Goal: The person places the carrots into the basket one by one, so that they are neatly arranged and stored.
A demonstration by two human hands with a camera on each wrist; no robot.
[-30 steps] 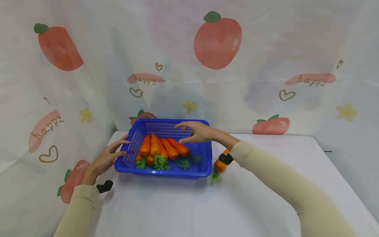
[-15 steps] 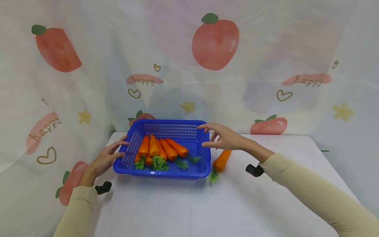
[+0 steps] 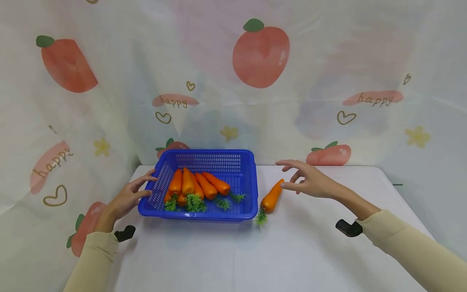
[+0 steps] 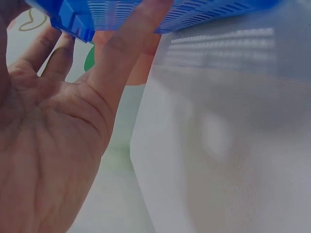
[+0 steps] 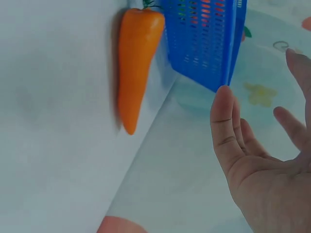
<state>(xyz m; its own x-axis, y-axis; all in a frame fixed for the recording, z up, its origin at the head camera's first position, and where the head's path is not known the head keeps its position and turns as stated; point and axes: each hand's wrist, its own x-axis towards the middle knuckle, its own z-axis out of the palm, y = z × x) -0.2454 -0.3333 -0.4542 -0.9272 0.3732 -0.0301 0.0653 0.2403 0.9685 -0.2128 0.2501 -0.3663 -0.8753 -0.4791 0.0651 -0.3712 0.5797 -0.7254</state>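
Inspection of the head view found one loose carrot [image 3: 271,197] lying on the worktop [image 3: 292,251], just outside the right wall of the blue basket [image 3: 251,190]. Its long axis ran from about 7 o'clock, where the green top sat near the basket's front corner, to about 1 o'clock, where the pointed tip ended.

Right hand [image 3: 310,180] hovered just beside that tip, on its 3 o'clock side, and held nothing. Its fingers [image 3: 288,163] were spread and loosely straight, with the thumb set apart below them. From these fingers the carrot lay toward 9 o'clock and slightly nearer the person. The right wrist view confirmed a clear gap between the spread fingers [image 5: 226,121] and the carrot [image 5: 136,63]; no contact was observed.

Left hand [image 3: 125,198] rested at the basket's left wall, fingers [image 3: 147,178] straight and slightly parted, touching the rim. The left wrist view showed one finger [image 4: 129,53] laid against the blue mesh [image 4: 194,14]. This hand was well apart from the loose carrot, with the basket between them; the right hand was plainly the nearer.

Five or so carrots [image 3: 197,184] lay inside the basket, tips toward 12 o'clock, green tops toward the front wall.
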